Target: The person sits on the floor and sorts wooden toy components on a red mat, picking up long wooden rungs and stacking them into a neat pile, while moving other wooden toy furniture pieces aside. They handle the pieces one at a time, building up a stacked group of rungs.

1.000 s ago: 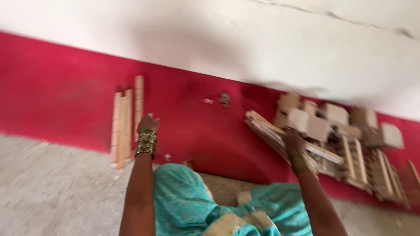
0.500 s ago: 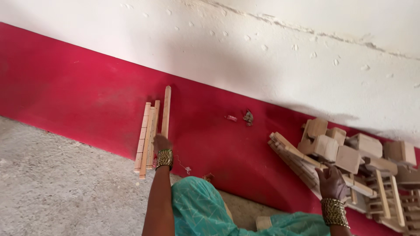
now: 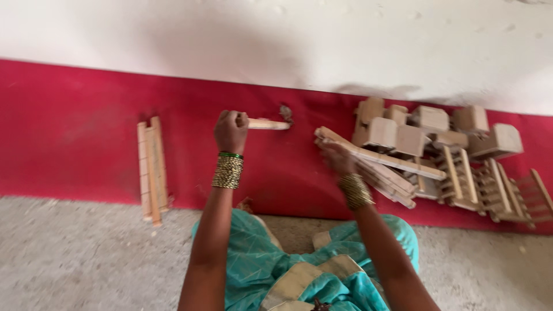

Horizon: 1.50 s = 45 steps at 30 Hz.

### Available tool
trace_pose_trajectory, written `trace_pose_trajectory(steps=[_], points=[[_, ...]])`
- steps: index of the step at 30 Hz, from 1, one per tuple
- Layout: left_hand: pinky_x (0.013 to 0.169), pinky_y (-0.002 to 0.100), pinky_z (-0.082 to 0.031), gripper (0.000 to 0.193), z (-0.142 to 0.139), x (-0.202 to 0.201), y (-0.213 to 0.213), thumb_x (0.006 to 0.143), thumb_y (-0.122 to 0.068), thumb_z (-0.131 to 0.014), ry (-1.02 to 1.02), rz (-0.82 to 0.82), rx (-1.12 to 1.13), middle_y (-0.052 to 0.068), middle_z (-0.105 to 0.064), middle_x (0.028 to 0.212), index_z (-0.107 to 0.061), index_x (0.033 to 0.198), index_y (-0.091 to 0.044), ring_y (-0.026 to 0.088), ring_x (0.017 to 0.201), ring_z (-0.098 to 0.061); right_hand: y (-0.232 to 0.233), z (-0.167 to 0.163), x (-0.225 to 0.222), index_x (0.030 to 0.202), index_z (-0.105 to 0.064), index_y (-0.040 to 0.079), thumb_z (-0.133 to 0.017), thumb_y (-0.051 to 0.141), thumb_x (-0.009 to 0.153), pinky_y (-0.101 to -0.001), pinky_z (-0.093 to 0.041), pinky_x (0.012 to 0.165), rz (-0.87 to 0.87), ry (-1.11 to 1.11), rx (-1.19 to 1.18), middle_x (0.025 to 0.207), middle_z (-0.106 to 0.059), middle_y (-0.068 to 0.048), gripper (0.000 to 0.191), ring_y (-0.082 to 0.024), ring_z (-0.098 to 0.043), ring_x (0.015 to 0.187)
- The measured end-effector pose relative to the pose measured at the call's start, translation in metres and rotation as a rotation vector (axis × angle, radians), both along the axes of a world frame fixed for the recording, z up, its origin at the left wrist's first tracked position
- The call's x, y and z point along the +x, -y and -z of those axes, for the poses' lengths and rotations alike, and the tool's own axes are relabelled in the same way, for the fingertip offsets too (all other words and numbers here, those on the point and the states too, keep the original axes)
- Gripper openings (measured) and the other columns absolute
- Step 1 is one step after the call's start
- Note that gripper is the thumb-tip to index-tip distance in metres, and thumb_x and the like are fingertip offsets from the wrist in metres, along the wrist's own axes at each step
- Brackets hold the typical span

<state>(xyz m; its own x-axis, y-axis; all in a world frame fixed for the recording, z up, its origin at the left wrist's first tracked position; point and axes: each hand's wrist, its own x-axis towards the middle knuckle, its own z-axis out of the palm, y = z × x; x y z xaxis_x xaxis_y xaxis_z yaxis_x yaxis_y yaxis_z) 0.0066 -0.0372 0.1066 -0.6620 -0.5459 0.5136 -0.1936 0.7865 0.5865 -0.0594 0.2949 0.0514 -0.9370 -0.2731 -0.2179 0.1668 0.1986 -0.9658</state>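
Though motion blurs both hands, the left hand (image 3: 231,131) grips a wooden strip (image 3: 268,124).

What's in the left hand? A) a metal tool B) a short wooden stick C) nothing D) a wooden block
B: the left hand is closed in a fist around a pale wooden stick that pokes out to its right, held up in front of the red wall band.

Informal floor workshop for small woodwork. We note a bare concrete floor (image 3: 69,259) at six o'clock, a red-and-white painted wall (image 3: 86,115) at twelve, cut wooden slats (image 3: 152,167) at nine, stacked wooden blocks and ladder-like frames (image 3: 449,150) at three.
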Motion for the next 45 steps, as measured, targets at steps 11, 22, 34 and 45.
trace_pose_trajectory(steps=[11, 22, 34, 45], points=[[0.053, 0.036, -0.056, 0.025, -0.041, -0.063, -0.105, 0.092, -0.032, -0.073, -0.038, 0.235, -0.194, 0.003, -0.066, 0.078, -0.065, 0.081, -0.012, 0.018, 0.06, -0.066, 0.132, -0.053, -0.008, 0.134, -0.05, -0.001, -0.04, 0.019, 0.113, -0.0334, -0.061, 0.083, 0.081, -0.569, -0.267, 0.121, -0.067, -0.016, 0.03, -0.022, -0.069, 0.104], [0.054, 0.035, -0.057, 0.03, -0.03, -0.072, -0.112, 0.1, -0.03, -0.066, -0.117, 0.276, -0.029, 0.005, -0.064, 0.079, -0.061, 0.081, -0.008, 0.019, 0.061, -0.065, 0.126, -0.059, -0.002, 0.133, -0.054, -0.003, -0.052, 0.004, 0.105, -0.0318, -0.058, 0.087, -0.026, -0.385, -0.51, 0.121, -0.066, -0.015, 0.029, -0.018, -0.067, 0.105], [0.053, 0.033, -0.058, 0.029, -0.013, -0.068, -0.11, 0.102, -0.032, -0.062, -0.103, 0.16, 0.035, 0.007, -0.067, 0.084, -0.061, 0.088, -0.008, 0.018, 0.068, -0.068, 0.131, -0.026, 0.012, 0.129, -0.047, -0.001, -0.062, 0.016, 0.105, -0.0396, -0.059, 0.064, 0.145, -1.126, 0.194, 0.096, -0.064, -0.015, 0.033, -0.025, -0.066, 0.076], [0.07, 0.029, -0.064, 0.007, -0.018, -0.068, -0.129, 0.107, -0.009, -0.057, -0.278, 0.576, 0.643, 0.013, -0.07, 0.091, -0.058, 0.11, -0.003, 0.018, 0.081, -0.072, 0.115, -0.03, 0.016, 0.125, -0.056, 0.001, -0.062, 0.008, 0.096, -0.037, -0.059, 0.059, 0.148, -0.855, 0.15, 0.094, -0.074, -0.022, 0.03, -0.03, -0.073, 0.079]])
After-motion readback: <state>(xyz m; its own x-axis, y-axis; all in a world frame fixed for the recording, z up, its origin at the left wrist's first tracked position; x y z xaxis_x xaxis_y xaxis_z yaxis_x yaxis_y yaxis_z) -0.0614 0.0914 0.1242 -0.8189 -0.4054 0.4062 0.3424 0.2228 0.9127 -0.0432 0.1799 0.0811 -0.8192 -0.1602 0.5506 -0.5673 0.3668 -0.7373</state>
